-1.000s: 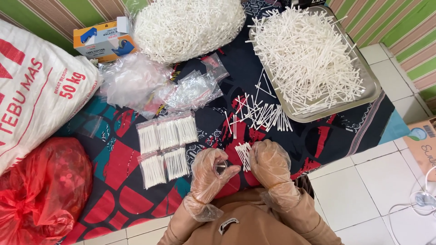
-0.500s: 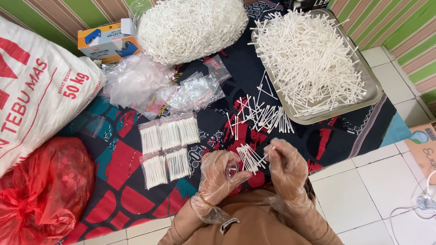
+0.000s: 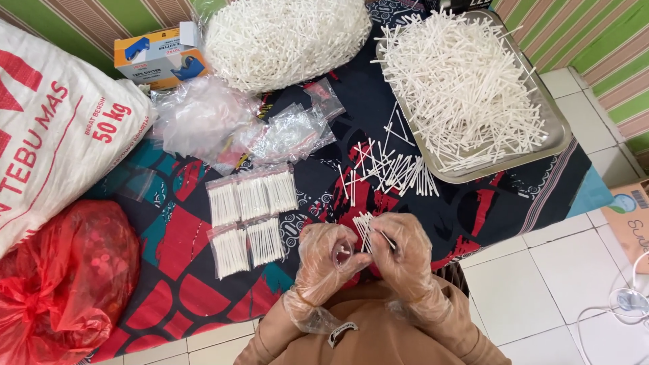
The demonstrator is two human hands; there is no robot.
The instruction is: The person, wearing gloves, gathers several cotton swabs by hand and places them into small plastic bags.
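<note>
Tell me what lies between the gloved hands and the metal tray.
In the head view, loose white sticks lie scattered on the patterned cloth between the hands and the tray.

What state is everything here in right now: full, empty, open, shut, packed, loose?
Metal tray: heaped with loose white sticks.
Loose sticks on cloth: scattered, unpacked.
Small packets: five, filled, lying flat in two rows.
Empty clear bags: crumpled pile.
Red plastic bag: full, bunched shut.
White sack: bulging, lying on its side.
Left hand: gloved, curled.
Right hand: gloved, gripping a bundle of sticks.
</note>
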